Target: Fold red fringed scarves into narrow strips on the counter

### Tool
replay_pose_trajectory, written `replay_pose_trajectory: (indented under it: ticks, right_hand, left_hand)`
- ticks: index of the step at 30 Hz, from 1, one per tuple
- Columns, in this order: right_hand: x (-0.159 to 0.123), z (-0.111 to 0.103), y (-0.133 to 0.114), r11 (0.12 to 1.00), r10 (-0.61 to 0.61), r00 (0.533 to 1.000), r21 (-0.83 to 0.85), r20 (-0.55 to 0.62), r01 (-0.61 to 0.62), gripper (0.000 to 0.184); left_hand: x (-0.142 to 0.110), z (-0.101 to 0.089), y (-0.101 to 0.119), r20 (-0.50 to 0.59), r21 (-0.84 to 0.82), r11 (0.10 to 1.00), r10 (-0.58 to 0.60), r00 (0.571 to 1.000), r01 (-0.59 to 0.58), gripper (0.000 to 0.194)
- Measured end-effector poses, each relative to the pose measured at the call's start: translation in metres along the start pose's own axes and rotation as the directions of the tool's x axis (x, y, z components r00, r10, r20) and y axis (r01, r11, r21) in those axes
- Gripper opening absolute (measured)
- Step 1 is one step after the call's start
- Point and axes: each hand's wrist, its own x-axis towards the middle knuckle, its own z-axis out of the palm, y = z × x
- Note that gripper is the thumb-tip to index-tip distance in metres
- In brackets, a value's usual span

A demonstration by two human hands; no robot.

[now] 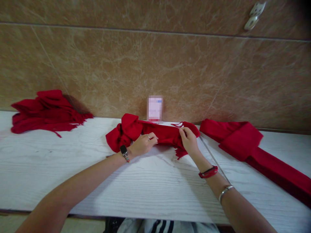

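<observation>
The middle red scarf (165,134) lies lengthwise along the far edge of the white table (145,187), about midway along the part in view, squarely before the person, probably so that both hands reach it easily. Its left end is bunched, while the stretch between the 2 hands is flatter, seemingly because they steady it from either side. The left hand (143,144) is half curled, fingers close together at the scarf's near side; whether it pinches the fabric or merely rests against it, I cannot tell. The right hand (189,139) pinches the scarf between thumb and fingers near its fringed right end. 2 more red pieces flank it, likely set aside to leave the middle free: a fringed heap (46,110) at the far edge, well to the left, and a folded cloth (239,139) running from the far edge toward the table's right side.
</observation>
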Motion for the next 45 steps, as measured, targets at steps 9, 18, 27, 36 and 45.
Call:
replay_pose_trajectory:
  ticks: [9, 18, 27, 36, 45]
  right_hand:
    - [0.023, -0.038, 0.050, 0.974, 0.228, 0.889, 0.089, -0.398, -0.210, 0.033]
    - [0.022, -0.038, 0.053, 0.979, 0.201, 0.902, 0.049, -0.383, -0.198, 0.035]
    - [0.002, -0.014, 0.012, 0.959, -0.174, 0.984, -0.223, 0.034, 0.177, 0.025]
    - [-0.017, -0.017, -0.026, 0.779, -0.418, 0.675, -0.141, 0.608, 0.611, 0.029]
    - [-0.014, -0.012, -0.018, 0.870, -0.399, 0.777, -0.068, 0.488, 0.489, 0.011]
  left_hand:
    - [-0.003, -0.038, -0.036, 0.175, 0.107, 0.993, 0.020, 0.984, -0.040, 0.028]
    - [-0.026, -0.080, -0.110, 0.100, 0.160, 0.950, -0.287, 0.953, 0.269, 0.027]
    - [-0.031, -0.071, -0.113, 0.125, 0.154, 0.953, -0.281, 0.951, 0.262, 0.022]
    - [0.003, -0.056, -0.030, 0.230, -0.207, 0.971, 0.171, 0.958, -0.124, 0.026]
    - [0.001, -0.044, -0.031, 0.312, -0.118, 0.987, 0.141, 0.940, -0.109, 0.025]
